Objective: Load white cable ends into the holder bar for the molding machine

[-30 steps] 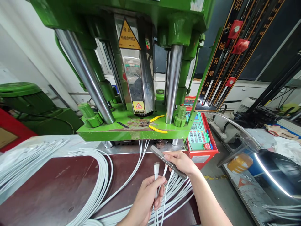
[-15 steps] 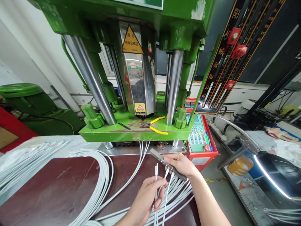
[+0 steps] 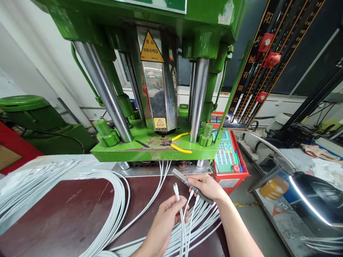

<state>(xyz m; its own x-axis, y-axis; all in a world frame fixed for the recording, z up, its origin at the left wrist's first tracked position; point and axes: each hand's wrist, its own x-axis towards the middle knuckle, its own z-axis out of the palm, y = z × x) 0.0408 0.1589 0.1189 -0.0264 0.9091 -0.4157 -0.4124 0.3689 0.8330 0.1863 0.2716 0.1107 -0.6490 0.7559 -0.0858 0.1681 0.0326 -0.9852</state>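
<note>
My right hand (image 3: 205, 186) grips a narrow grey metal bar (image 3: 182, 177), held at a slant above the table. Two white cable ends (image 3: 191, 193) sit against the bar's lower edge, with their cables hanging down from it. Just left of the bar, my left hand (image 3: 171, 214) is closed around white cables (image 3: 180, 214), thumb against fingers. A white connector end (image 3: 175, 189) sticks up out of that hand, apart from the bar. How many cables the left hand holds is partly hidden by its fingers.
Behind the hands stands a green press (image 3: 155, 155), with yellow-handled pliers (image 3: 180, 147) on its plate. Coiled white cables (image 3: 115, 200) cover much of the brown table (image 3: 61, 214). A red control box (image 3: 230, 178) is to the right, near a black lamp (image 3: 316, 200).
The cable in my left hand has turned, and a connector end now shows above the fingers where thin tips stood. The bar has barely shifted in my right hand.
</note>
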